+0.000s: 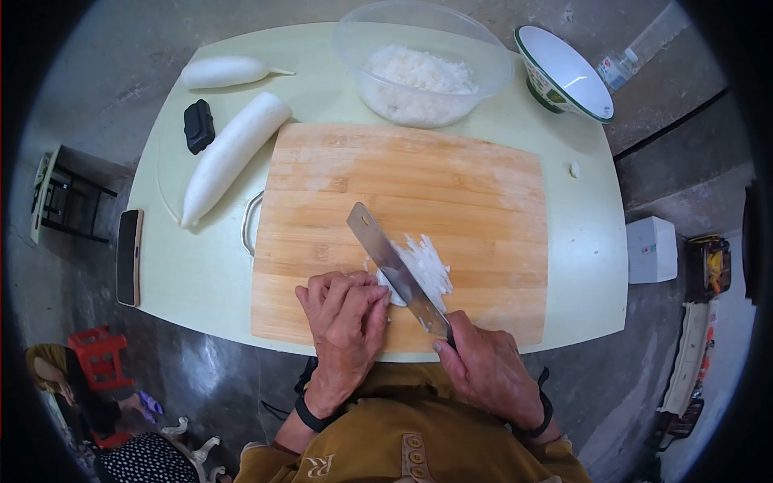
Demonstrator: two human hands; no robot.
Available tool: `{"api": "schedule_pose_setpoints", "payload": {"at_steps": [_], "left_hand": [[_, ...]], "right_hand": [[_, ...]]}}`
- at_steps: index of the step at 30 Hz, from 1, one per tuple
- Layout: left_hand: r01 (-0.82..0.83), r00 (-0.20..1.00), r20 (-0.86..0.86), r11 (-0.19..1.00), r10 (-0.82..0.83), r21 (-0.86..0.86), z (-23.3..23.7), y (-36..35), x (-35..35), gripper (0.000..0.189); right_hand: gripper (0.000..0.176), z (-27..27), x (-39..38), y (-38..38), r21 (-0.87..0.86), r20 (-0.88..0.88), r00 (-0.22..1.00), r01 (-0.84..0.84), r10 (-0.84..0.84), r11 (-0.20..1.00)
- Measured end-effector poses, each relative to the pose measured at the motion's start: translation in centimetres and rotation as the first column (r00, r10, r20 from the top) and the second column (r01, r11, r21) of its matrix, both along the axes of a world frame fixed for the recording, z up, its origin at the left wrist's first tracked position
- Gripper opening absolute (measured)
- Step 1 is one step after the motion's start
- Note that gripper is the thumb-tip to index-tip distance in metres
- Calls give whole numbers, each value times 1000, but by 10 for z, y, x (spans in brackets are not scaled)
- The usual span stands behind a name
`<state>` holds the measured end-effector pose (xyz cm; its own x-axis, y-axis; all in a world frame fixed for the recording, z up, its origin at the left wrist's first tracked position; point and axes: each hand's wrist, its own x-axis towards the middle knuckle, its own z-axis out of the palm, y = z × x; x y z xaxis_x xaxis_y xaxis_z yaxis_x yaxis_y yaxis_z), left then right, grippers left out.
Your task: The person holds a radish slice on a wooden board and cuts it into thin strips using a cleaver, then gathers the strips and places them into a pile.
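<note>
My right hand is closed around the handle of a kitchen knife, whose broad blade slants up and left over the wooden cutting board. Curled fingers of my left hand press a small piece of white radish against the board, just left of the blade. Much of that piece is hidden by the fingers and the knife. To the right of the blade lies a small heap of radish shreds.
Behind the board stands a clear plastic bowl with white shreds. A green-rimmed bowl is at the back right. Two whole radishes, a black case and a phone lie on the left. Another person sits at lower left.
</note>
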<state>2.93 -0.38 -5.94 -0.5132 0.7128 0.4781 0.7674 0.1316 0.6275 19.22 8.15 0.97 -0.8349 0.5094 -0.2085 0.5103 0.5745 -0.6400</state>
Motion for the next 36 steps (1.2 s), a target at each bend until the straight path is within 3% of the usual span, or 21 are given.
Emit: {"api": "schedule_pose_setpoints", "payload": {"at_steps": [15,24,26,36], "left_hand": [[34,999,10,999,-35,27,-4,1,-2,19],[26,1000,-6,999,-26,22,-1,3,-1,18],[32,999,2,999,-32,20,-1,3,-1,19],[55,998,40,998,-54,-13,-3,2,-2,20]], "right_hand": [[27,9,-10,-5,30,-60,998,18,-17,999],[20,15,-10,-9,39,44,999,9,-10,999],[19,18,-6,-7,-47,94,995,26,-22,999],[19,25,4,-10,-5,163,987,3,-2,1000]]}}
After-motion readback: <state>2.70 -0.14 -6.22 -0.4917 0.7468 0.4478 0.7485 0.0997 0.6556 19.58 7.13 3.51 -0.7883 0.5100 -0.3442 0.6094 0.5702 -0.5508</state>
